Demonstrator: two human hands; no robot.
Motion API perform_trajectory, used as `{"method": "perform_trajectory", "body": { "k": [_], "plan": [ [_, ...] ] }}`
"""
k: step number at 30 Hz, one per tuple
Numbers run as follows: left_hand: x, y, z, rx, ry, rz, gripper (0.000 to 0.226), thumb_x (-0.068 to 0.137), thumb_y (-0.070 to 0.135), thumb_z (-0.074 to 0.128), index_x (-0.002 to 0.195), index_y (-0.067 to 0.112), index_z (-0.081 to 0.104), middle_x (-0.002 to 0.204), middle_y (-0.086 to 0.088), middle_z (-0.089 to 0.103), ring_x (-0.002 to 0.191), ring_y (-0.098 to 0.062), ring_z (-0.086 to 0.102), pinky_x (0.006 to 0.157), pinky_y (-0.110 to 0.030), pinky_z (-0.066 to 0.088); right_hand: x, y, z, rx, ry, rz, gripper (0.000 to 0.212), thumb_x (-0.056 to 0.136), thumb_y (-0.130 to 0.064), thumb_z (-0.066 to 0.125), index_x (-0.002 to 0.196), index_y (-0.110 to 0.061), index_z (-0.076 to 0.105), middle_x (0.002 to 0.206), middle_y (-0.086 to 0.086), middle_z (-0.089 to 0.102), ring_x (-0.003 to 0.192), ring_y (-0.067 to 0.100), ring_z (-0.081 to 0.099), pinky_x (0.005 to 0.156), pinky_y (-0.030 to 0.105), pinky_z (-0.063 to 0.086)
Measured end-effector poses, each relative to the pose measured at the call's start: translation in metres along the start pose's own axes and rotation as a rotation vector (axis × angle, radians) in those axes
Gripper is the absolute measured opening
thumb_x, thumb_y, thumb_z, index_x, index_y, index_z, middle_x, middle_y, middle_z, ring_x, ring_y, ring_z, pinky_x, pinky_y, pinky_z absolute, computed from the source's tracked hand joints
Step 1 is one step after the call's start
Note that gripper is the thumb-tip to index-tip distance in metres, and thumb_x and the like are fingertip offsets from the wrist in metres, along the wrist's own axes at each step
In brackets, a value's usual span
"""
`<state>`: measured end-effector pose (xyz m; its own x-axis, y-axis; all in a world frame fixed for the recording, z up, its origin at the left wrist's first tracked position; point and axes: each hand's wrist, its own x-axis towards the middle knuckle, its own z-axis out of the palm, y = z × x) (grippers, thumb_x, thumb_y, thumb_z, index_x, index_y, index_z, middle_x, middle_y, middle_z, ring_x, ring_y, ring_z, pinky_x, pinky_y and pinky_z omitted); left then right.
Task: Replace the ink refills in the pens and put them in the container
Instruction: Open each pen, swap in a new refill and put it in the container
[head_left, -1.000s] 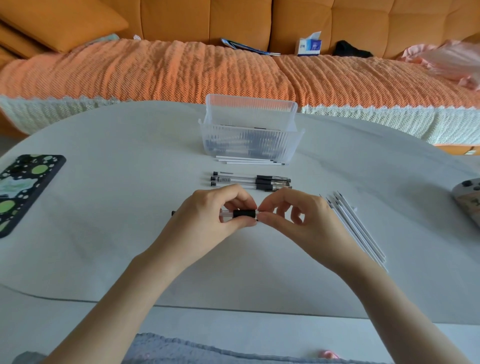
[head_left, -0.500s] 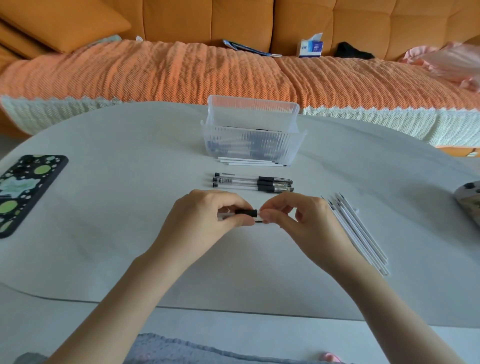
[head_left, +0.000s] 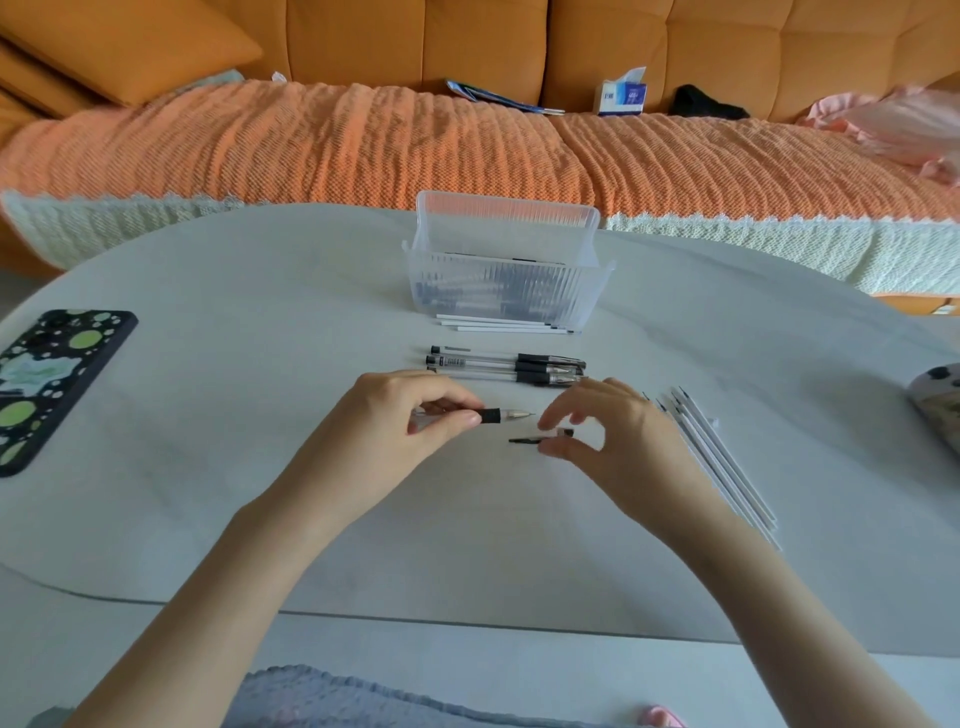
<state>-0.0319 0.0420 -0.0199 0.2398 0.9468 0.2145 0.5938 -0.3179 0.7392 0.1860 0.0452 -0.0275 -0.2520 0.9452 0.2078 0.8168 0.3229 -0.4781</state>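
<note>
Table: clear container, pens inside.

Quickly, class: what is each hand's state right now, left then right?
Left hand: closed on the pen, gripping its barrel.
Right hand: pinching the pen cap between thumb and fingers.

Pale grey bench, clear ribbed container, clear pens with black grips, white refills, black phone case with green spots, orange textured sofa cover
</note>
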Motion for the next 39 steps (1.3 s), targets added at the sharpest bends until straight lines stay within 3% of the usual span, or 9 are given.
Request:
{"method": "perform_trajectory", "body": {
  "k": [3, 7, 18, 21, 26, 30, 39],
  "plan": [
    [0.000, -0.003, -0.002, 0.019, 0.007, -0.004, 0.009, 0.082, 0.024, 0.070, 0.089, 0.026, 0.073, 0.086, 0.017, 0.070, 0.084, 0.004, 0.062, 0.079, -0.022, 0.049, -0.001, -0.004, -0.014, 0.215, 0.006, 0.103, 0.012, 0.075, -0.019, 0.075, 0.081, -0.024, 0.066, 0.071, -0.012, 0.061, 0.057, -0.006, 0.050, 0.056, 0.011, 0.034],
    [-0.001, -0.002, -0.003, 0.037, 0.029, 0.007, 0.008, 0.082, 0.026, 0.070, 0.089, 0.028, 0.073, 0.086, 0.016, 0.070, 0.084, 0.001, 0.063, 0.079, -0.028, 0.049, -0.003, -0.012, -0.025, 0.288, -0.001, 0.114, 0.010, 0.076, -0.014, 0.074, 0.085, -0.015, 0.069, 0.069, -0.012, 0.058, 0.057, -0.008, 0.048, 0.059, 0.004, 0.034],
    [-0.002, 0.003, 0.003, 0.044, 0.007, 0.030, 0.007, 0.081, 0.029, 0.071, 0.086, 0.033, 0.073, 0.082, 0.016, 0.068, 0.080, -0.005, 0.062, 0.072, -0.024, 0.048, -0.002, -0.015, -0.016, 0.291, 0.013, 0.056, 0.010, 0.076, -0.018, 0.075, 0.082, -0.023, 0.069, 0.065, -0.016, 0.058, 0.061, -0.003, 0.050, 0.061, 0.007, 0.035],
    [-0.002, 0.007, 0.008, -0.034, -0.016, 0.016, 0.007, 0.081, 0.023, 0.072, 0.084, 0.029, 0.075, 0.072, 0.014, 0.068, 0.072, -0.004, 0.062, 0.070, -0.020, 0.048, -0.003, -0.016, -0.011, 0.315, 0.013, 0.009, 0.012, 0.075, -0.014, 0.075, 0.079, -0.023, 0.068, 0.068, -0.014, 0.062, 0.067, 0.001, 0.053, 0.061, 0.008, 0.035],
    [-0.003, 0.008, 0.012, -0.065, 0.023, 0.021, 0.018, 0.079, 0.013, 0.073, 0.083, 0.031, 0.073, 0.065, 0.006, 0.067, 0.063, -0.009, 0.061, 0.067, -0.024, 0.048, -0.005, -0.015, -0.007, 0.384, 0.071, 0.012, 0.013, 0.073, -0.012, 0.077, 0.075, -0.023, 0.069, 0.070, -0.008, 0.066, 0.067, 0.011, 0.052, 0.058, 0.022, 0.038],
    [-0.003, 0.007, 0.014, -0.059, 0.036, 0.000, 0.022, 0.079, 0.012, 0.072, 0.082, 0.034, 0.073, 0.060, 0.005, 0.065, 0.059, -0.009, 0.057, 0.057, -0.016, 0.039, -0.006, -0.018, -0.005, 0.404, 0.088, 0.027, 0.013, 0.072, -0.011, 0.077, 0.076, -0.022, 0.071, 0.071, -0.013, 0.064, 0.060, 0.006, 0.047, 0.058, 0.014, 0.037],
    [-0.002, 0.007, 0.017, -0.053, 0.026, -0.008, 0.024, 0.080, 0.012, 0.071, 0.084, 0.035, 0.071, 0.065, 0.002, 0.067, 0.062, -0.014, 0.057, 0.061, -0.024, 0.045, -0.008, -0.018, -0.002, 0.458, 0.087, 0.062, 0.014, 0.071, -0.006, 0.077, 0.074, -0.019, 0.072, 0.067, -0.011, 0.066, 0.064, 0.006, 0.056, 0.062, 0.010, 0.042]
  ]
}}
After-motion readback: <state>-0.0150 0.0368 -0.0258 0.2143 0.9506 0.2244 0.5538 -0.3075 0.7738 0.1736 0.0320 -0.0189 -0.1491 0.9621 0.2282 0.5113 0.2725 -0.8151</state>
